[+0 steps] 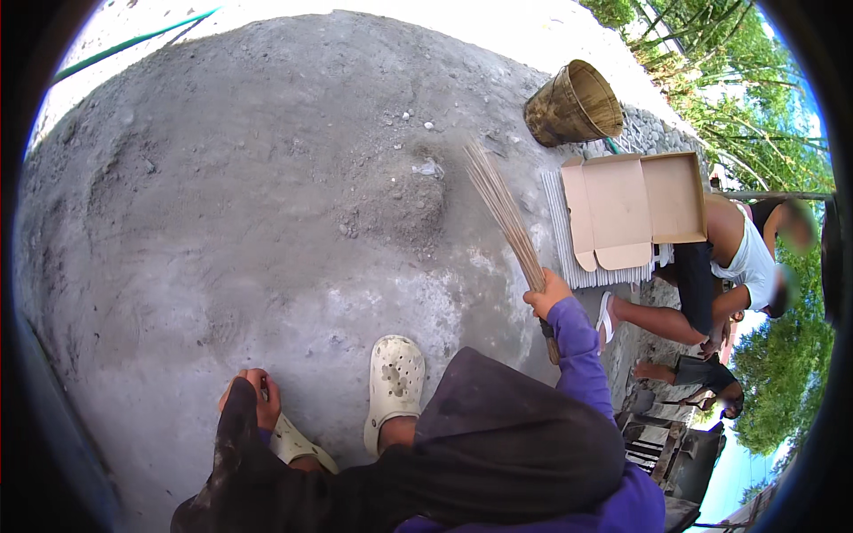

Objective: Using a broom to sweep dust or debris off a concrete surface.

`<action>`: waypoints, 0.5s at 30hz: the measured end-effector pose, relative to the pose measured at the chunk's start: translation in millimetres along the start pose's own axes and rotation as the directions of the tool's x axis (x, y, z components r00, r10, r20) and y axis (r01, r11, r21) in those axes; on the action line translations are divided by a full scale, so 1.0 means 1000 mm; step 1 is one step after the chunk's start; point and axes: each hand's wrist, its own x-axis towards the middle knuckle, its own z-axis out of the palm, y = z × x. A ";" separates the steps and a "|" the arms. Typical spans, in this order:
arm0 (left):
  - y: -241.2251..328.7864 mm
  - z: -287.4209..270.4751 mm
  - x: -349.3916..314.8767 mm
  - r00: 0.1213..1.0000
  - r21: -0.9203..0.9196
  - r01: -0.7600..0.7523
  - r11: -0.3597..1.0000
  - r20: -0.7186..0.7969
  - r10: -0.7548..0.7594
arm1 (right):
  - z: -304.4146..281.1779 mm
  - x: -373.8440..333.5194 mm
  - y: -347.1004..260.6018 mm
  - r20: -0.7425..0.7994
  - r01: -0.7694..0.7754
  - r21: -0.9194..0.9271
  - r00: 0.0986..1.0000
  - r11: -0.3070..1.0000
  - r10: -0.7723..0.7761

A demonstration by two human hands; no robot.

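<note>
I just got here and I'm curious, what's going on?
The person's right hand grips a stick broom, its tips near a heap of dirt on the ground. The left hand is by the left knee; whether it holds anything is hard to tell. To the right are an open cardboard box, a dirty bucket and other people.

Broom point(503, 213) in my right hand point(546, 296) is tan-brown, sleeve point(580, 351) behind it is purple. Clogs point(396, 377) between that and my left hand point(263, 398) are cream, dotted with dark holes. Beyond my right hand: plain tan box point(609, 213), blotchy brown bucket point(558, 111). Ground point(267, 204) ahead's grey, with whitish patches left of my right hand.
</note>
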 end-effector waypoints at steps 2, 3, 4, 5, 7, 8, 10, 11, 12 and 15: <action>-0.002 0.004 -0.002 1.000 -0.019 0.005 1.000 -0.006 -0.005 | -0.018 0.027 0.004 -0.149 -0.014 -0.209 0.989 0.978 -0.018; -0.003 0.004 -0.004 1.000 -0.030 0.007 1.000 -0.015 -0.008 | -0.020 0.045 0.005 -0.190 -0.030 -0.290 0.981 0.957 -0.027; -0.004 0.004 -0.004 1.000 -0.030 0.008 1.000 -0.023 -0.009 | -0.023 0.062 -0.003 -0.194 -0.006 -0.355 0.979 0.935 -0.067; -0.005 0.003 -0.005 0.999 0.003 0.017 1.000 -0.042 -0.017 | -0.025 0.078 -0.014 -0.196 0.016 -0.419 0.975 0.908 -0.108; -0.003 0.007 -0.004 0.997 0.034 0.032 0.999 -0.066 -0.030 | -0.022 0.108 -0.041 -0.207 0.000 -0.485 0.971 0.874 -0.116; -0.001 0.011 -0.003 0.998 -0.014 0.026 1.000 -0.061 -0.027 | -0.025 0.115 -0.052 -0.210 0.006 -0.487 0.970 0.873 -0.123; -0.008 0.004 -0.002 0.997 -0.036 0.033 0.999 -0.063 -0.035 | -0.018 0.114 -0.091 0.006 0.077 -0.555 0.996 0.828 -0.088; -0.013 -0.002 -0.001 0.998 -0.006 0.032 0.999 -0.061 -0.032 | -0.018 0.101 -0.106 0.048 0.095 -0.560 0.995 0.823 -0.082; -0.015 -0.006 0.003 0.997 0.012 0.030 0.999 -0.066 -0.029 | -0.031 0.085 -0.122 0.044 0.105 -0.562 0.994 0.820 -0.097; -0.013 -0.017 0.008 0.996 0.056 0.039 0.998 -0.076 -0.034 | -0.088 0.052 -0.156 0.199 0.085 -0.532 0.980 0.842 0.027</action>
